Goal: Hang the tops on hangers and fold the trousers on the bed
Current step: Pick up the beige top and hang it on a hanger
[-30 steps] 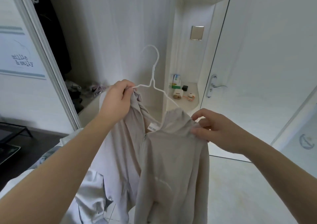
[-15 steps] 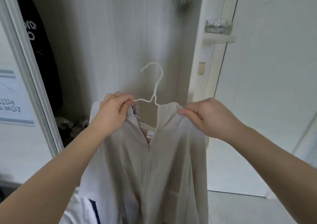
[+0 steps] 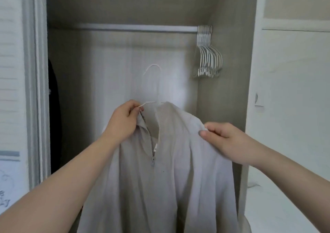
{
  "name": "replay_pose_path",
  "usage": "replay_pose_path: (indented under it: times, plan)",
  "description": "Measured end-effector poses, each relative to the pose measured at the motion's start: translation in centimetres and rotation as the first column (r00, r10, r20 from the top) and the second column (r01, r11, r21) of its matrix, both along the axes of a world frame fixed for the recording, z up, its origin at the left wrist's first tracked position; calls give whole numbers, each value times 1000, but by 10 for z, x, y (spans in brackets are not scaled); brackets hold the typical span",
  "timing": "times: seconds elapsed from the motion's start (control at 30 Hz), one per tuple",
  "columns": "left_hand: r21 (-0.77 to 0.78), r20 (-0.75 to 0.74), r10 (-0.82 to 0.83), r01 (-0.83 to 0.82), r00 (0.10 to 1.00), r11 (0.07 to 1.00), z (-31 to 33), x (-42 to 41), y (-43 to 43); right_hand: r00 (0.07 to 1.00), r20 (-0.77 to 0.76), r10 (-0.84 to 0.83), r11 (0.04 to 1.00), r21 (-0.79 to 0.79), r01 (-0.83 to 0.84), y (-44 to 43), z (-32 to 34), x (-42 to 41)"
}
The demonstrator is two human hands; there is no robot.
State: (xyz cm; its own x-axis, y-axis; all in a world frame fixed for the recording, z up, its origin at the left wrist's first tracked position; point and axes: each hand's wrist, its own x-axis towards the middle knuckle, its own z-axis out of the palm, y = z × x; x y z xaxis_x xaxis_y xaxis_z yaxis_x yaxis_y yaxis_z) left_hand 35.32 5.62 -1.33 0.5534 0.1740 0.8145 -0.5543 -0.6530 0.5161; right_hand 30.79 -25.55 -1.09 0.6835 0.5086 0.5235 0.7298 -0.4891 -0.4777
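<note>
Far below the rail (image 3: 135,29), at the picture's left edge, a white poster (image 3: 9,184) carries grey cursive writing. Only a cut-off scrap shows, possibly "e" over "ly", too partial to read for sure. Right of it, the grey frame (image 3: 35,90) of the wardrobe's opening runs up past the rail's left end. Just inside, below that end, a dark garment (image 3: 54,107) hangs in shadow. The rail is a pale bar across the top of a wardrobe lined in grey-beige wood grain, with a lighter ribbed back panel (image 3: 116,72) beneath it.

Under the rail's middle and well apart from it, the hook of a white hanger (image 3: 154,68) stands free in the air. The person's left grip (image 3: 125,120), a bare hand, is pinched on the hanger's wire shoulder, with the collar bunched under its fingers. The task's thing, a beige zip top (image 3: 160,188), is draped over that hanger below the rail, its zip partly open. Its small white neck label (image 3: 155,149) is too small to read. The right grip (image 3: 223,140) pinches the top's shoulder cloth between thumb and fingers.

At the rail's right end a bunch of spare hangers (image 3: 208,54) hangs against the side wall. Right of the rail stands a white panel (image 3: 285,107).
</note>
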Motion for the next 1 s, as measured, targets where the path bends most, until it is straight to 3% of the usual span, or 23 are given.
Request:
replay_pose_path:
  times: [0.13,0.27,0.4,0.67,0.83,1.0]
  plan:
    - [49,46,-39,37,998,998,41,37,7,983,-171,68,977,210,-31,21,23,3]
    - [40,94,-107,103,990,994,89,54,8,990,-137,40,875,483,32,53,53,15]
    - [21,120,-112,110,986,994,120,54,16,992,-124,13,789,611,66,85,91,38]
    - [45,123,-199,195,972,980,109,23,19,996,-30,-81,779,622,82,147,171,103]
    - [355,40,45,-56,998,933,106,28,30,986,-5,-169,783,606,138,183,216,136]
    - [396,7,189,-176,982,901,119,52,33,987,25,-160,776,621,111,218,259,175]
